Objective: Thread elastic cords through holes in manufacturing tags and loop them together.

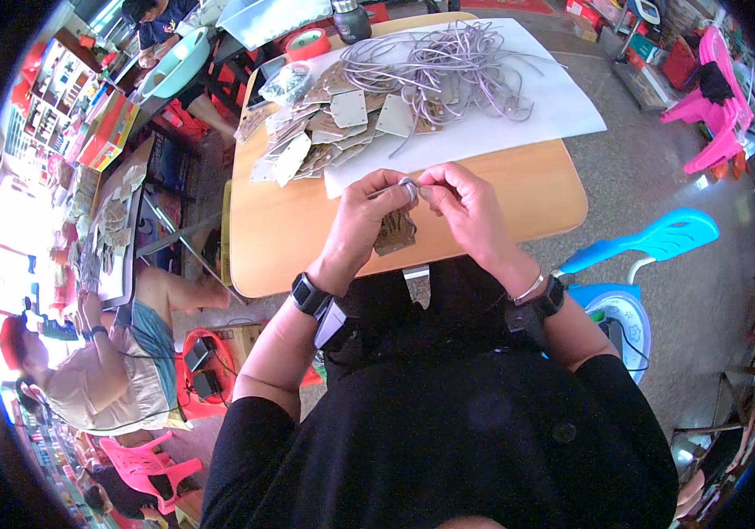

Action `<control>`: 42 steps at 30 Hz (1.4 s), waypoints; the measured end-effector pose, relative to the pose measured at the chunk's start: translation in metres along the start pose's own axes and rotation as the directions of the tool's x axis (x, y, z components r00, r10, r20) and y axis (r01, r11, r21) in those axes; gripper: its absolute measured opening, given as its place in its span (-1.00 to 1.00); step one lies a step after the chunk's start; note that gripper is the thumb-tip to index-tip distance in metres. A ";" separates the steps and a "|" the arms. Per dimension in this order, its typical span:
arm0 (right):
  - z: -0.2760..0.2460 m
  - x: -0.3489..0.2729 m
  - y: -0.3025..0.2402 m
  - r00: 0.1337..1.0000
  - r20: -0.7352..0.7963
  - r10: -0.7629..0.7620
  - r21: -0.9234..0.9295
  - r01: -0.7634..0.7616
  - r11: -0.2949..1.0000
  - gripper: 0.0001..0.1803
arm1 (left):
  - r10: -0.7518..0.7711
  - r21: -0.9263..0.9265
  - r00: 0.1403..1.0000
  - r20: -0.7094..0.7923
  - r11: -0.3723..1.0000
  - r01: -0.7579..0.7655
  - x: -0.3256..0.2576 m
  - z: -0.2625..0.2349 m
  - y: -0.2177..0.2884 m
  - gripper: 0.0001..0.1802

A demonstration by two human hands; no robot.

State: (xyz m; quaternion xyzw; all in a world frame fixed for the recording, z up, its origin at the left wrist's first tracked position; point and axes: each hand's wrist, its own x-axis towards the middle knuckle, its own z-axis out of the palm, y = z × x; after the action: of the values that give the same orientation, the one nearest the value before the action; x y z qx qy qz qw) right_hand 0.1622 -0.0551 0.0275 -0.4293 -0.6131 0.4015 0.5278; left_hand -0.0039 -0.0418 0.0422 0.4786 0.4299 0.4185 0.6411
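Observation:
Over the near edge of the table, my left hand (362,212) is closed, thumb and fingers pinching a looped greyish-purple cord (409,187). Close beside it, my right hand (467,210) has its thumb and forefinger pressed together at the cord's other side. Below the left fingers hangs a small brown card (395,236) with dark marks or strands across it; the fingers hide its upper part. Farther off lies a heap of beige and brown cards (348,109), some with small holes. A tangled bundle of similar purple cords (457,66) rests behind my hands.
The wooden table (536,189) carries a white sheet (563,110), a clear bag (287,84), a red tape roll (307,44) and a dark bottle (351,19). A blue chair (642,242) stands at right. Two people work at the left, one seated (113,375).

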 end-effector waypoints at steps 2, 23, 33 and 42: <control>0.002 -0.002 -0.001 0.997 -0.016 -0.078 -0.084 0.076 0.994 -0.92 | 0.010 -0.010 1.000 -0.022 1.000 -0.010 0.000 0.000 -0.005 -0.84; 0.017 -0.004 0.003 0.947 -0.129 -0.296 -0.541 0.183 0.821 -0.92 | 0.178 0.014 0.976 -0.122 0.984 -0.178 0.019 -0.001 -0.040 -0.88; 0.013 0.000 0.007 0.918 -0.095 -0.385 -0.568 0.267 0.778 -0.81 | -0.110 -0.364 0.977 0.185 0.915 0.172 0.020 -0.011 -0.026 -0.79; 0.016 0.004 0.017 0.874 -0.118 -0.471 -0.617 0.307 0.725 -0.87 | -0.084 -0.383 0.992 0.092 0.917 0.113 0.022 0.005 -0.031 -0.71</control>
State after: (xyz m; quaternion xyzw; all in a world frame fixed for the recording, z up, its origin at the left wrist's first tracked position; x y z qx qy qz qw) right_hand 0.1476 -0.0470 0.0110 -0.4797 -0.7057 0.0126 0.5213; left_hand 0.0112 -0.0280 0.0093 0.3353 0.3381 0.4445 0.7587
